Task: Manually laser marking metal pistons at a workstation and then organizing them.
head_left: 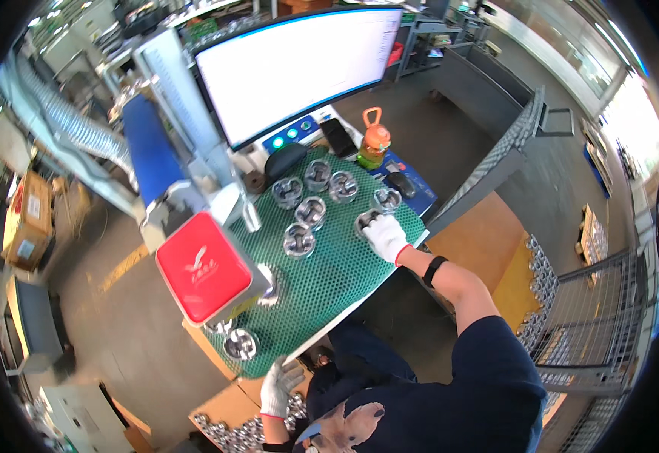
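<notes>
My right hand (385, 237), in a white knit glove, reaches over the right side of a green mesh-patterned mat (329, 275). Its fingers are closed on a shiny metal piston (363, 220) that they partly cover. One piston (387, 200) stands just beyond it. Several others, such as this piston (311, 214), are grouped at the mat's far middle. My left hand (277, 389), also gloved, hovers by the near left edge with its fingers apart and nothing in them. Closest to it on the mat is another piston (240, 344). A red-lidded box (207, 268) hides part of the pistons behind it.
A large monitor (299, 72) stands behind the mat. A phone (338, 138), an orange-topped bottle (374, 140) and a black mouse (400, 183) are at the back right. Rows of pistons (542, 275) lie right; more pistons (243, 436) lie lower left. A grey cart (488, 83) stands beyond.
</notes>
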`<state>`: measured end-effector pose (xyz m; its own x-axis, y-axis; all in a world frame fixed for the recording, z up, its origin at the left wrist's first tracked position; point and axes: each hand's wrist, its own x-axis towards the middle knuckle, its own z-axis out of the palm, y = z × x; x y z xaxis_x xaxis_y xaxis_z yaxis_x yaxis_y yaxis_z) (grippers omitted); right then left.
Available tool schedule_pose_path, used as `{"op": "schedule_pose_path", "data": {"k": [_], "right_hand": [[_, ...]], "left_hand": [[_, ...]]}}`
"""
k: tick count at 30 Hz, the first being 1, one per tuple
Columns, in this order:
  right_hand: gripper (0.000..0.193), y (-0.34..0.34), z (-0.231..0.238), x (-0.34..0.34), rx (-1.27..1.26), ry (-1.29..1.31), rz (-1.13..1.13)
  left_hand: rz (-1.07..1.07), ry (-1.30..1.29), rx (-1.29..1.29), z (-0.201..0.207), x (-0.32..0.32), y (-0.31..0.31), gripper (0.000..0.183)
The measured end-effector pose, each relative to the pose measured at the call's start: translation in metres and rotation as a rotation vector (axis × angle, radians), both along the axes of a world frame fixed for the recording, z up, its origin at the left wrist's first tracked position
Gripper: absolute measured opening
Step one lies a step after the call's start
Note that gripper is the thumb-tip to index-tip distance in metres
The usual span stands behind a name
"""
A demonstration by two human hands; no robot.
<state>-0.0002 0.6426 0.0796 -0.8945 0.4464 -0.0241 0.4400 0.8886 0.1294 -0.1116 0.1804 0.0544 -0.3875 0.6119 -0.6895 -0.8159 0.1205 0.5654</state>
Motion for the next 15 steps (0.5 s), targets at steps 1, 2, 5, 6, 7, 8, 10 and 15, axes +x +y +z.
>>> {"op": "schedule_pose_path", "data": {"k": [1, 2, 5, 6, 7, 8, 10, 15], "right_hand": [[0.015, -0.014, 0.023, -0.003, -0.058, 0.164, -0.002], [0.015, -0.023, 0.014, 0.003, -0.098, 0.248, -0.116], [0.024, -0.07, -0.023, 0.029, -0.221, 0.299, -0.456], [0.027, -0.093, -0.039, 0.04, -0.291, 0.38, -0.445], [0.029, -0.116, -0.051, 0.048, -0.368, 0.227, -0.42], [0.032, -0.149, -0.035, 0.043, -0.825, 0.287, -0.403], [0.032, -0.184, -0.049, 0.035, -1.58, 0.238, -0.456], [0.034, -0.281, 0.04, -0.051, -2.762, -0.072, -0.56]], "left_hand": [[0.036, 0.014, -0.005, 0.001, 0.002, -0.008, 0.071], [0.067, 0.028, -0.019, 0.002, 0.004, -0.015, 0.069], [0.211, 0.004, -0.049, -0.011, 0.021, -0.049, 0.064], [0.263, -0.02, -0.045, -0.014, 0.03, -0.059, 0.062], [0.32, -0.044, -0.043, -0.018, 0.038, -0.068, 0.059], [0.379, -0.053, -0.056, -0.027, 0.049, -0.079, 0.059], [0.338, -0.042, -0.045, -0.038, 0.065, -0.083, 0.064], [0.245, 0.328, 0.075, 0.068, 0.057, -0.032, 0.095]]}}
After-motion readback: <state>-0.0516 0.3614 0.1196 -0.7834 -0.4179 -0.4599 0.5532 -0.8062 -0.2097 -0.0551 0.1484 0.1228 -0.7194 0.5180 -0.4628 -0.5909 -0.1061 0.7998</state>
